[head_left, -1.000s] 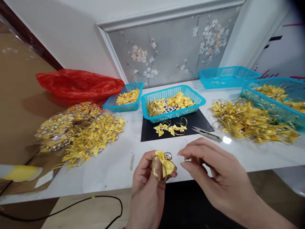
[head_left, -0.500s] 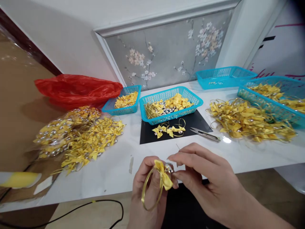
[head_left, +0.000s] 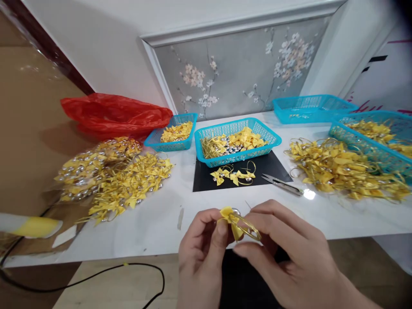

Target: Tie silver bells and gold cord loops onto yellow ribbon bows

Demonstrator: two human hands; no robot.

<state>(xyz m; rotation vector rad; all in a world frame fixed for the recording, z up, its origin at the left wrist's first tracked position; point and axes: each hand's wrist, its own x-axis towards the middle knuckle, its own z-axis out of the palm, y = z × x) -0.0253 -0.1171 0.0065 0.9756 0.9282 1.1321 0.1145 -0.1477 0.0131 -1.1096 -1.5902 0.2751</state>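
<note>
Between thumb and fingers my left hand (head_left: 206, 244) pinches a yellow bow (head_left: 232, 219) with a silver bell behind it and a gold cord loop. The loop points right, towards my right hand (head_left: 283, 244), whose fingers are curled beside it. A thin needle-like piece sticks up above my right fingers; whether they grip it or the loop is hard to tell. Beyond the hands, a few finished-looking bows (head_left: 236, 176) lie on a black mat (head_left: 201, 182), with small metal snips (head_left: 283, 185) at its right edge.
A blue basket (head_left: 238, 161) of bows, bells and cords stands behind the mat. Bow piles lie left (head_left: 128, 184) and right (head_left: 344, 171) on the white table (head_left: 144, 240). More blue baskets and a red plastic bag (head_left: 116, 113) are further back.
The gold loop has swung from the left side of the bow to the right, near my right fingers. My left hand now pinches the bow itself. The view has shifted slightly.
</note>
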